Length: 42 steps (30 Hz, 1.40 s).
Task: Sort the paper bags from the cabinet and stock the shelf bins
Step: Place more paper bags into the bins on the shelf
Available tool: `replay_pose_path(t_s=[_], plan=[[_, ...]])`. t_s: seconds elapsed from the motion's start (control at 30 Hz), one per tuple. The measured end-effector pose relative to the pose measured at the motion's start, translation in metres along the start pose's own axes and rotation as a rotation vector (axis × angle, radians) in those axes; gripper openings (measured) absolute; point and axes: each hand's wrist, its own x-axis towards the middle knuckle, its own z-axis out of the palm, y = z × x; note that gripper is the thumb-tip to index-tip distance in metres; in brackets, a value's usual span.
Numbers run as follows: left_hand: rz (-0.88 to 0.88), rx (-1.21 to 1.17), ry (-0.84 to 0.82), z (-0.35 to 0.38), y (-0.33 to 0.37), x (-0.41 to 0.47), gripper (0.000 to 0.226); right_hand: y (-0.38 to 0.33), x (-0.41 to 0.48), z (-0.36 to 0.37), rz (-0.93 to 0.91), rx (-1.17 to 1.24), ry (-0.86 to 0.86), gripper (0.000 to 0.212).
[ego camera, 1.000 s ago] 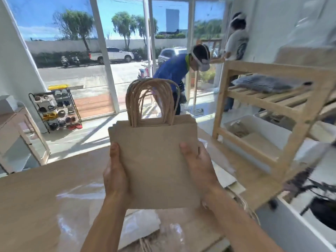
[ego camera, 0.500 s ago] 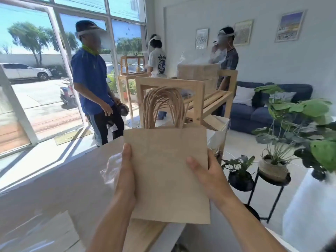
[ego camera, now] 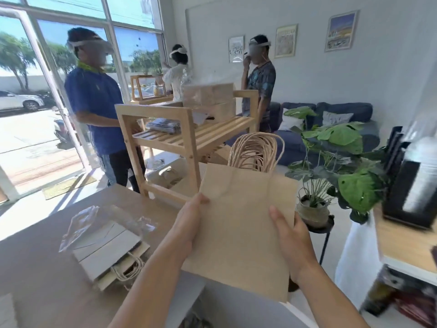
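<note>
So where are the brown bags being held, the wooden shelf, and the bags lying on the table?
brown paper bags (ego camera: 238,228): head view, flat front face.
wooden shelf (ego camera: 189,138): head view, slatted upper tier.
bags on the table (ego camera: 106,247): head view, top bag's face.

Both hands hold a stack of brown bags (ego camera: 241,223) upright, handles (ego camera: 255,151) up: left hand (ego camera: 186,228) on left edge, right hand (ego camera: 292,240) on right edge. White bags (ego camera: 111,252) under plastic wrap (ego camera: 94,221) lie on tabletop (ego camera: 35,268). Wooden shelf (ego camera: 189,136) behind.

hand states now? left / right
Left hand: closed on the stack of brown paper bags, left edge.
Right hand: closed on the same stack, right edge.
</note>
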Motion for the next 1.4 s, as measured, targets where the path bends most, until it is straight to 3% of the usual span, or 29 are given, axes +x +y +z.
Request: replay_pose_path(t_s=[0.2, 0.43, 0.57, 0.77, 1.03, 1.4], plan=[[-0.037, 0.094, -0.073, 0.038, 0.002, 0.021, 0.02, 0.0, 0.034, -0.033, 0.127, -0.011, 0.057, 0.026], [-0.151, 0.159, -0.218, 0.055, -0.011, 0.081, 0.035, 0.004, 0.086, -0.05, 0.278, -0.027, 0.086, 0.034], [-0.155, 0.115, -0.225, 0.059, -0.009, 0.119, 0.039, 0.003, 0.12, -0.046, 0.304, -0.007, 0.077, 0.022], [-0.15, 0.004, -0.23, 0.06, -0.001, 0.167, 0.028, 0.007, 0.179, -0.026, 0.334, -0.007, 0.071, 0.02], [-0.154, -0.042, -0.078, 0.064, 0.001, 0.224, 0.029, 0.014, 0.265, 0.001, 0.364, -0.092, -0.04, 0.018], [-0.091, -0.129, 0.253, 0.092, 0.016, 0.268, 0.031, 0.018, 0.393, 0.027, 0.326, -0.115, -0.323, 0.02]])
